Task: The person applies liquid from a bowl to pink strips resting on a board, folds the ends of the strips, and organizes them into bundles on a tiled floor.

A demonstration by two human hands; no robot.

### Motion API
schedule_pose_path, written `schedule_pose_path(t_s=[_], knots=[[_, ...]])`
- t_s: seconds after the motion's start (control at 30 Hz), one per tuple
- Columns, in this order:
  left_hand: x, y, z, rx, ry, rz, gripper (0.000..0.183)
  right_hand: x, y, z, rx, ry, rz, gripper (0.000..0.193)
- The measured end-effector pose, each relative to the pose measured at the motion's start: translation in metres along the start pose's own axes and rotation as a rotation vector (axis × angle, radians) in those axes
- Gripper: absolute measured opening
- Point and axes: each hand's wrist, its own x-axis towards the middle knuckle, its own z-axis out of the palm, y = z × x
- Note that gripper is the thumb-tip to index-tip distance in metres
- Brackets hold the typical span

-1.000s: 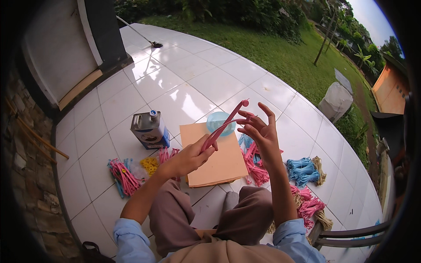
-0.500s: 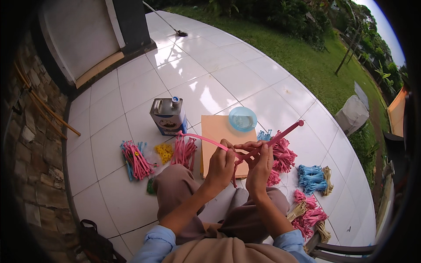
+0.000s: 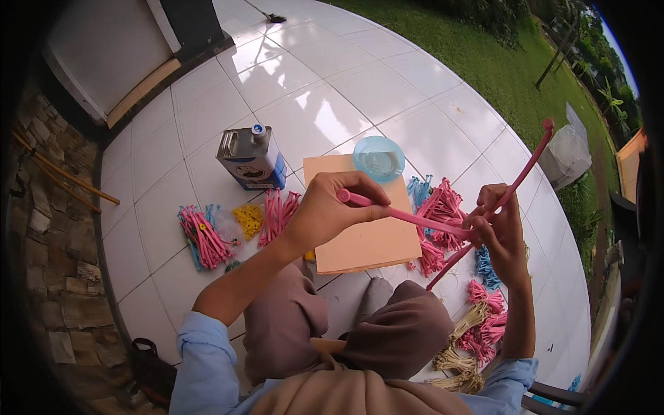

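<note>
A metal can [image 3: 252, 158] stands on the white tiles [image 3: 332, 83] beside an orange board [image 3: 360, 235] bearing a blue bowl [image 3: 379, 158]; grass [image 3: 498, 62] lies beyond.

A rectangular metal can [image 3: 250, 159] stands upright on the white tiled floor [image 3: 332, 76], just left of the peach board [image 3: 363, 238]. Its top is silver with a small blue cap, and its side carries a blue and white label.

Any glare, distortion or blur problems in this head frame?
Head view: daylight glares off the glossy white floor tiles; fisheye bends the tile lines and blacks out the corners; the left hand, right hand and the long pink rubbery strips they hold stay sharp.
</note>
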Motion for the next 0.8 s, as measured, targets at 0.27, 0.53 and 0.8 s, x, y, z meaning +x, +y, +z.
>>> schedule_pose_path(t_s=[0.27, 0.53, 0.8], knots=[[0.063, -0.146, 0.014, 0.179, -0.111, -0.071, 0.012, 0.022, 0.193, -0.028, 0.195, -0.130, 0.234, 0.035], [0.060, -0.199, 0.005, 0.272, -0.020, 0.028, 0.013, 0.012, 0.244, -0.002, 0.428, -0.028, 0.305, 0.029], [0.062, -0.200, -0.028, 0.330, -0.052, 0.054, 0.017, 0.012, 0.238, 0.030, 0.428, -0.038, 0.337, 0.030]])
